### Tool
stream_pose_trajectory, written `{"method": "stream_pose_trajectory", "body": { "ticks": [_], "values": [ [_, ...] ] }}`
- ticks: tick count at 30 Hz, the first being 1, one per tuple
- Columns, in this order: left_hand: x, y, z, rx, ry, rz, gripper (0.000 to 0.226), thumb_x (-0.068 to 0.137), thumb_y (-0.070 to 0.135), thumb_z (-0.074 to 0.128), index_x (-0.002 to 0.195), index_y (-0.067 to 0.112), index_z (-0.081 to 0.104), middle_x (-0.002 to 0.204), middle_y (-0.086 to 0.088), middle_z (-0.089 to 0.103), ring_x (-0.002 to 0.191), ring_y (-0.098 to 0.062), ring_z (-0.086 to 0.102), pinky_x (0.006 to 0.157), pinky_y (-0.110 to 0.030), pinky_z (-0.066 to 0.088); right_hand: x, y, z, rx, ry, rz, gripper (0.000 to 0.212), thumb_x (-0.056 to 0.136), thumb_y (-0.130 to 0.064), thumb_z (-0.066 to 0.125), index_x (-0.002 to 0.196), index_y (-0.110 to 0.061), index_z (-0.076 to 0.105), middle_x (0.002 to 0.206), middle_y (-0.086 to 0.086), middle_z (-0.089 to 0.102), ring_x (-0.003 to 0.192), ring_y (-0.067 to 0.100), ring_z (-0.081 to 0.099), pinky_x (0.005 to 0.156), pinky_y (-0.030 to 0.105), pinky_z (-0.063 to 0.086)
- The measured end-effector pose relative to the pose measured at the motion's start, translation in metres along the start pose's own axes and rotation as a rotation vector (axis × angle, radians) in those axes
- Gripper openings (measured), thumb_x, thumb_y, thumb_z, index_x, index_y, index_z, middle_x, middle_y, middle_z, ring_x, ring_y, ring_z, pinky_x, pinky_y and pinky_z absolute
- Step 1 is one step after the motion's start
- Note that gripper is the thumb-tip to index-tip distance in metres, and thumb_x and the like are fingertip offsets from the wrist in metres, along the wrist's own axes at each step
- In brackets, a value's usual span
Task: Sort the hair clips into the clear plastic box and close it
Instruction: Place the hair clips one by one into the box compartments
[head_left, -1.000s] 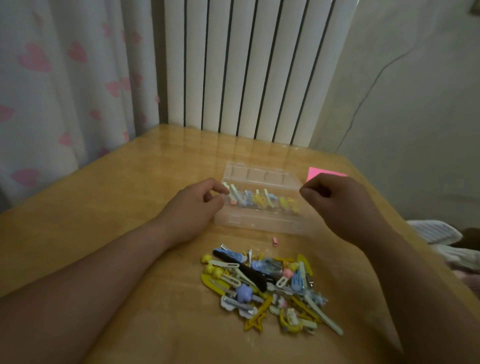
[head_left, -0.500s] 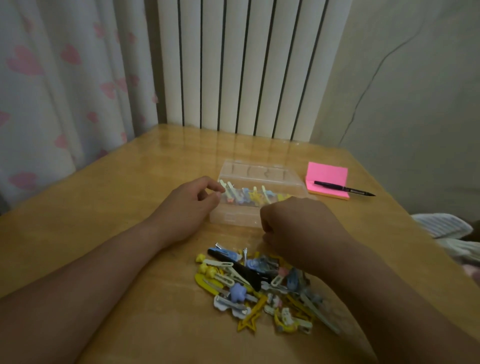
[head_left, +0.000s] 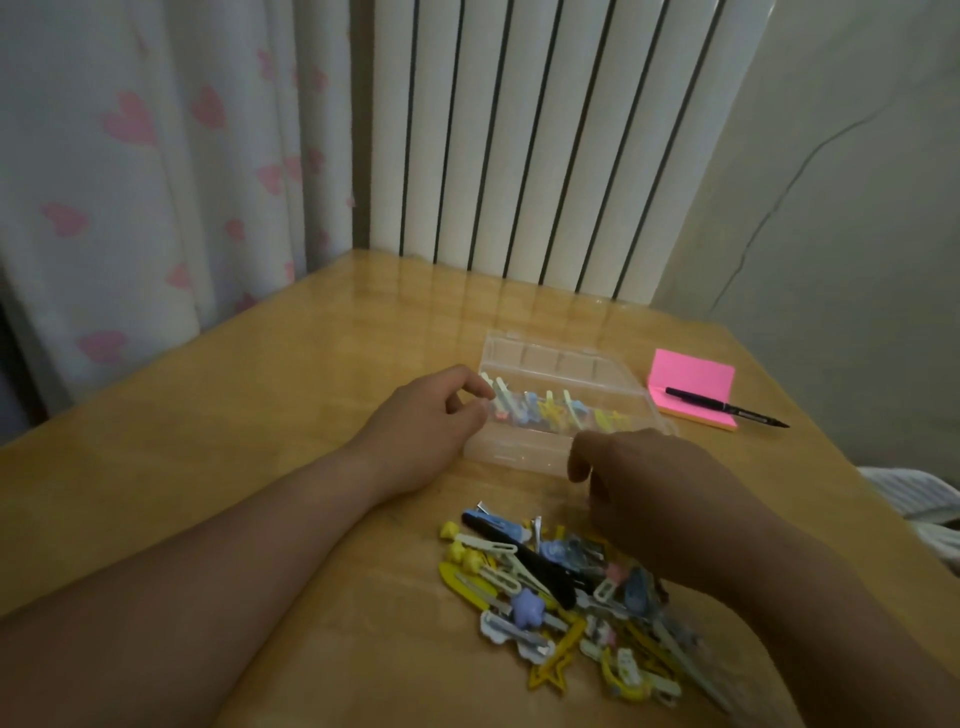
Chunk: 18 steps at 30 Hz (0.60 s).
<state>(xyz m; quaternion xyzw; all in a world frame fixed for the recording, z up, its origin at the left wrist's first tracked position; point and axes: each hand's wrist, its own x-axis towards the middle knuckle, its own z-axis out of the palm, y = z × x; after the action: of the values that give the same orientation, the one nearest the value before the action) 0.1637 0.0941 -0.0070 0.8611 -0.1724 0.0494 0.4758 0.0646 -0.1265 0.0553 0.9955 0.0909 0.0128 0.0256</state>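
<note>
White radiator (head_left: 519, 156) fins and a curtain (head_left: 130, 182) printed with pink hearts stand behind a glossy wooden table (head_left: 260, 467), and a cracked wall (head_left: 831, 208) closes off the right side. On the table a clear plastic box (head_left: 511, 453) lies open, its lid flat behind it, with a row of pastel hair clips (head_left: 550, 413) already set inside. Just beside its right end sits a pink sticky-note pad (head_left: 691, 371) with a black pen (head_left: 722, 408) lying across it. Nearer the person, a loose pile of hair clips (head_left: 519, 587) in yellow, blue, white and black is heaped on the wood. The left hand (head_left: 431, 421) rests at the box's left end, forefinger and thumb curled close together by the corner; whether they pinch the wall or a clip cannot be told. The right hand (head_left: 654, 493) hovers between box and pile, seen from the back, fingers curled under, so any clip in its grasp is hidden.
</note>
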Motion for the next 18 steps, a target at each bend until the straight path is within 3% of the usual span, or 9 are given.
{"method": "stream_pose_trajectory", "body": {
  "ticks": [3,6,11,15,18],
  "values": [
    [0.001,-0.002,0.002,-0.021,0.003,0.008,0.014,0.105,0.039,0.058,0.115,0.036,0.068,0.074,0.009,0.057,0.065,-0.007,0.052,0.064,-0.031,0.042,0.003,0.007,-0.021,0.157,0.186,-0.008,0.023,0.099,-0.026,0.067,0.120,-0.035,0.065,0.089,-0.022,0.059,0.078,-0.001,0.061,0.070,0.019,0.055],
    [0.003,-0.003,0.003,-0.021,0.001,0.006,0.013,0.104,0.039,0.058,0.114,0.036,0.068,0.075,0.007,0.058,0.067,-0.011,0.054,0.067,-0.036,0.046,0.039,0.014,-0.042,0.297,0.343,0.030,0.023,0.099,-0.023,0.070,0.121,-0.028,0.069,0.089,-0.022,0.060,0.076,-0.003,0.060,0.059,0.011,0.041],
    [0.002,-0.004,0.003,-0.043,-0.015,0.001,0.014,0.105,0.040,0.057,0.115,0.038,0.067,0.076,0.006,0.059,0.067,-0.012,0.055,0.066,-0.035,0.045,0.114,0.023,-0.025,0.356,0.150,0.060,0.032,0.100,-0.013,0.068,0.130,-0.021,0.071,0.114,-0.003,0.074,0.083,0.000,0.062,0.068,0.016,0.048],
    [0.003,-0.004,0.002,-0.033,-0.018,0.007,0.015,0.104,0.042,0.058,0.116,0.037,0.067,0.077,0.005,0.062,0.067,-0.011,0.056,0.064,-0.034,0.045,0.129,0.029,-0.006,0.352,0.019,0.052,0.026,0.097,-0.013,0.072,0.120,-0.023,0.077,0.111,-0.005,0.073,0.090,0.004,0.066,0.071,0.017,0.050],
    [0.004,-0.007,0.002,-0.034,-0.013,0.009,0.015,0.104,0.042,0.057,0.114,0.038,0.067,0.076,0.005,0.062,0.065,-0.011,0.055,0.064,-0.036,0.046,0.119,0.038,-0.004,0.423,0.093,0.066,0.022,0.098,-0.017,0.073,0.118,-0.023,0.077,0.106,-0.008,0.073,0.092,0.006,0.067,0.077,0.023,0.055]
  ]
}}
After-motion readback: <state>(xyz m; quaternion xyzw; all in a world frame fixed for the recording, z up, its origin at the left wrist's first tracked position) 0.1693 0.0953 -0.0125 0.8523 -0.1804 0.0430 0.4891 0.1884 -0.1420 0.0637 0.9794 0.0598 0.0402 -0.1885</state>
